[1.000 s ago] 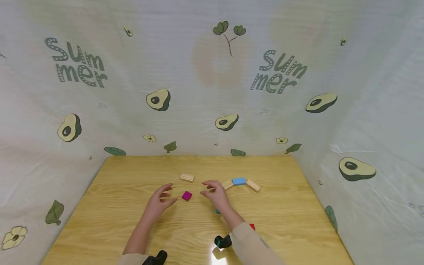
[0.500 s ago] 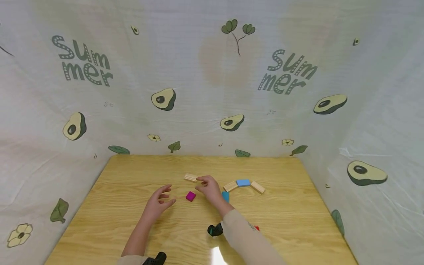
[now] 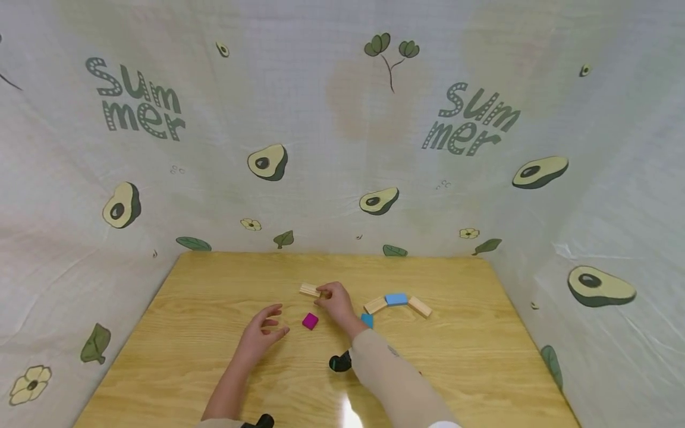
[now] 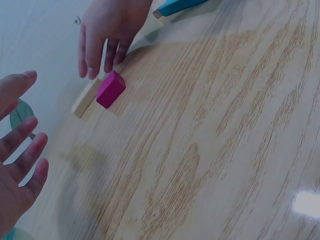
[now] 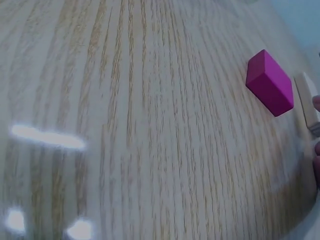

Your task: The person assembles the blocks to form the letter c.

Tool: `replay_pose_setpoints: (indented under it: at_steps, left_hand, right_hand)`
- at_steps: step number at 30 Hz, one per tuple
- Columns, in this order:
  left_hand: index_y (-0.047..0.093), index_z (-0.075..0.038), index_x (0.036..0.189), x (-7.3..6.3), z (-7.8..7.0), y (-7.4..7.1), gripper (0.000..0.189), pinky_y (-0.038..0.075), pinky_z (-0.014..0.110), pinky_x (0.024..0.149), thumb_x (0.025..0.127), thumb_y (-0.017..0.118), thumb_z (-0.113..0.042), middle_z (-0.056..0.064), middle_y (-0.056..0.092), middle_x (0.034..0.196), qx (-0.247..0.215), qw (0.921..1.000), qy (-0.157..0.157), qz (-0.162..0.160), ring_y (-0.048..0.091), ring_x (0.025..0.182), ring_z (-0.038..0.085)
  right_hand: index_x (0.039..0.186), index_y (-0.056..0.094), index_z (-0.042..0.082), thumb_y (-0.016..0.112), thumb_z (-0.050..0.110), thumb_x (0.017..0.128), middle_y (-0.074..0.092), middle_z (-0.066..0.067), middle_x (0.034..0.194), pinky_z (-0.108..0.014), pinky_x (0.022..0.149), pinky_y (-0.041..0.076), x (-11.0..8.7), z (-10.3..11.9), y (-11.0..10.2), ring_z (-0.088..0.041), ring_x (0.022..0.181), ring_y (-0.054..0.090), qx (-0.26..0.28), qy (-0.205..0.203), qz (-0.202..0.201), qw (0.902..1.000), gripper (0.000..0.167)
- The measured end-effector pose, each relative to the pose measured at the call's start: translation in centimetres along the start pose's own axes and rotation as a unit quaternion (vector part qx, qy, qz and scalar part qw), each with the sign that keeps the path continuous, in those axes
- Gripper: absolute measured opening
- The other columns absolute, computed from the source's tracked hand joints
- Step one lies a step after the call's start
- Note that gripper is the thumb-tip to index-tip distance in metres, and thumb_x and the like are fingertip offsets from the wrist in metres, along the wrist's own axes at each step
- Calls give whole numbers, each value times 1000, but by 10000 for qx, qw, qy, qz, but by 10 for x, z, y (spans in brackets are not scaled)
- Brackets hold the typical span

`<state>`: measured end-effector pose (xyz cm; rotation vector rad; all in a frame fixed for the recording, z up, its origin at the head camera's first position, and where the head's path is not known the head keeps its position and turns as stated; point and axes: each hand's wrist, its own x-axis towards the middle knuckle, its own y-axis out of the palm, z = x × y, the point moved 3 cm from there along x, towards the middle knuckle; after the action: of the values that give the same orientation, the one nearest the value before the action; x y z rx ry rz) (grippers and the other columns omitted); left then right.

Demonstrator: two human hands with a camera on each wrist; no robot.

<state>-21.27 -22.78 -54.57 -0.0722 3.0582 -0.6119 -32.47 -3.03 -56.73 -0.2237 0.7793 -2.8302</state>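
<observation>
My right hand (image 3: 338, 303) is at the right end of a plain wooden block (image 3: 308, 289), its thumb and fingertips pinching that end. The block lies flat on the table; in the right wrist view only fingertips show at the right edge beside the wooden block (image 5: 305, 95). Nearer to me lies a magenta block (image 3: 310, 321), between my two hands and touched by neither. My left hand (image 3: 258, 337) hovers to its left with fingers apart and loosely bent, holding nothing. In the left wrist view the magenta block (image 4: 111, 89) appears just in front of the wooden one.
Right of my right hand, a curved row holds a wooden block (image 3: 376, 305), a blue block (image 3: 396, 299) and another wooden block (image 3: 420, 307). A teal block (image 3: 367, 320) is partly hidden by my right forearm. A patterned cloth (image 3: 342, 142) surrounds the wooden table (image 3: 471, 356).
My right hand has moved left and forward to the wooden block, and its fingers have come together at the block's end. My left hand has barely moved. The view has shifted slightly.
</observation>
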Motion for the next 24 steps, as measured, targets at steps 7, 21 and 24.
replay_pose_setpoints:
  at_steps: [7, 21, 24]
  left_hand:
    - [51, -6, 139, -1, -2, 2, 59, 43, 51, 93, 86, 75, -11, 16, 55, 132, -14, 10000, -36, -1, 54, 113, 33]
    - [51, -6, 140, -1, 1, 1, 60, 44, 48, 92, 86, 76, -14, 16, 56, 130, 43, 10000, -28, -48, 55, 111, 32]
    - [51, -7, 139, -1, 1, 2, 59, 44, 49, 92, 86, 76, -12, 15, 56, 130, 31, 10000, -30, -66, 55, 111, 32]
  right_hand:
    - [101, 75, 7, 79, 7, 80, 57, -2, 94, -31, 71, 44, 4, -6, 5, -14, 81, 48, -398, 213, -126, 9989, 21]
    - [94, 75, 11, 79, 10, 83, 56, 3, 86, -28, 67, 44, 4, -7, 6, -12, 76, 49, -546, 217, -384, 9975, 12]
    - [92, 74, 11, 79, 10, 83, 57, 3, 87, -29, 68, 45, 4, -6, 6, -12, 76, 50, -495, 193, -345, 9980, 11]
